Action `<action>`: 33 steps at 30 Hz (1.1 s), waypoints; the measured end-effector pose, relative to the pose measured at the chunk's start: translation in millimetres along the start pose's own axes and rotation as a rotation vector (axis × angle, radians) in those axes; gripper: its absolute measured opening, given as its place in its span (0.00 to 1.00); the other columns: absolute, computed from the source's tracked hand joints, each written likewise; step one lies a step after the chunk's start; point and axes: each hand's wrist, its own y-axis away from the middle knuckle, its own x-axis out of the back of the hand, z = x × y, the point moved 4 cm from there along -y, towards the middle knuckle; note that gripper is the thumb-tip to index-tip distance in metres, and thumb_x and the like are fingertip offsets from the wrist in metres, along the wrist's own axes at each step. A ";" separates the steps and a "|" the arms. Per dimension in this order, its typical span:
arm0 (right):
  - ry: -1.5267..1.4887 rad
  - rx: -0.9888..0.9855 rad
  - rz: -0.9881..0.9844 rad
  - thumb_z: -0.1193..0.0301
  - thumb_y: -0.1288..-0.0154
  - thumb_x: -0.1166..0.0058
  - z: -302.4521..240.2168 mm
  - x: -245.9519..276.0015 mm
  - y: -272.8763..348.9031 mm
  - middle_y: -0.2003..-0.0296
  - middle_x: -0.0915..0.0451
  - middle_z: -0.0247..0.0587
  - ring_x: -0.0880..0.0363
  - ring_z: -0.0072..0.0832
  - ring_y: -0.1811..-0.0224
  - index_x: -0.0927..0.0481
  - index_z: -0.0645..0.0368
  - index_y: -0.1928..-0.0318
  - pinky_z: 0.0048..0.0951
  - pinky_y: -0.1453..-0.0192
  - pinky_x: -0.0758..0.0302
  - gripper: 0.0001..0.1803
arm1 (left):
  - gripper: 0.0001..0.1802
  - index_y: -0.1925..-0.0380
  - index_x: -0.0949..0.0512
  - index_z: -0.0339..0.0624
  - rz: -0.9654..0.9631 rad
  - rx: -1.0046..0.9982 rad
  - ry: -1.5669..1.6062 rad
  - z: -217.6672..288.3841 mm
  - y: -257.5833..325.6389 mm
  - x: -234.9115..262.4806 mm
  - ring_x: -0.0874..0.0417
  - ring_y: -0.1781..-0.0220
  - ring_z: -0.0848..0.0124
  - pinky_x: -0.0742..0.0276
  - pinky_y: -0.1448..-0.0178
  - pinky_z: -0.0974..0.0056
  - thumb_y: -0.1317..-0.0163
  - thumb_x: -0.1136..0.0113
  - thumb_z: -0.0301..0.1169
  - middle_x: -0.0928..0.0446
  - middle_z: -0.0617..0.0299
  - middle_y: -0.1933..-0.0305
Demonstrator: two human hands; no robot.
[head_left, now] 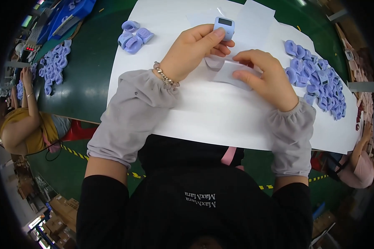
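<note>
Between the thumb and fingers of my left hand (pixel 197 47) is a light-blue finger counter (pixel 224 28). Its small dark display faces up, and my thumb lies over its lower front. My right hand (pixel 266 76) is just to the right and slightly nearer, with thumb and fingers closed on a thin whitish sheet (pixel 230 74). The sheet's near part is folded or curled and reaches toward my left fingers; whether they touch it I cannot tell. Beneath both hands lies a white paper cover (pixel 212 116) on the table.
A few lavender counters (pixel 134 38) sit at the left of the paper, and a large pile of them (pixel 318 79) at the right. More lie on the green table (pixel 93 62) beyond, near a blue bin (pixel 66 20). Clear film (pixel 203 18) lies at the back. People sit at both sides.
</note>
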 end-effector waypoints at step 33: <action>-0.368 -0.239 0.272 0.62 0.32 0.49 11.7 5.8 -2.1 0.61 0.23 0.34 0.29 0.18 0.60 0.24 0.61 0.45 0.21 0.50 0.34 0.20 | 0.27 0.47 0.36 0.39 0.059 -0.359 -0.408 6.7 5.8 -2.5 0.19 0.54 0.69 0.24 0.52 0.65 0.48 0.41 0.18 0.23 0.58 0.60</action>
